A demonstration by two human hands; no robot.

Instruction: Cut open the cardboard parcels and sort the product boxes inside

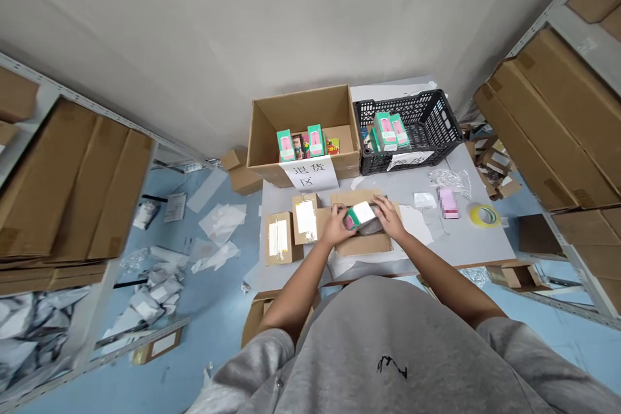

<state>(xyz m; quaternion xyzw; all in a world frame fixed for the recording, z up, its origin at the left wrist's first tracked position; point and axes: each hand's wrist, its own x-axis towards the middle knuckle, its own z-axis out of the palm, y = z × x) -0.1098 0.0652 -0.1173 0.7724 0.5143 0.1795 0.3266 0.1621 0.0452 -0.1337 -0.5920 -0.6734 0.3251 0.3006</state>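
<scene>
My left hand (334, 226) is closed around the left end of a small green, pink and white box (363, 213), which is tilted. At the box's white right end, the fingers and thumb of my right hand (389, 217) are closed on its edge. Under the two hands lies an opened cardboard carton (365, 245) with its flaps spread, and something grey shows inside, too hidden to name. To the left of my left hand stand two taped cartons with white labels, a nearer one (279, 239) and one behind it (306, 220).
Behind the hands are a large cardboard box (303, 104) and a black plastic crate (427, 158), each holding green-and-pink boxes. On the table's right lie a pink packet (449, 203), clear plastic wrap (451, 181) and a tape roll (484, 215). Shelves with cartons flank both sides.
</scene>
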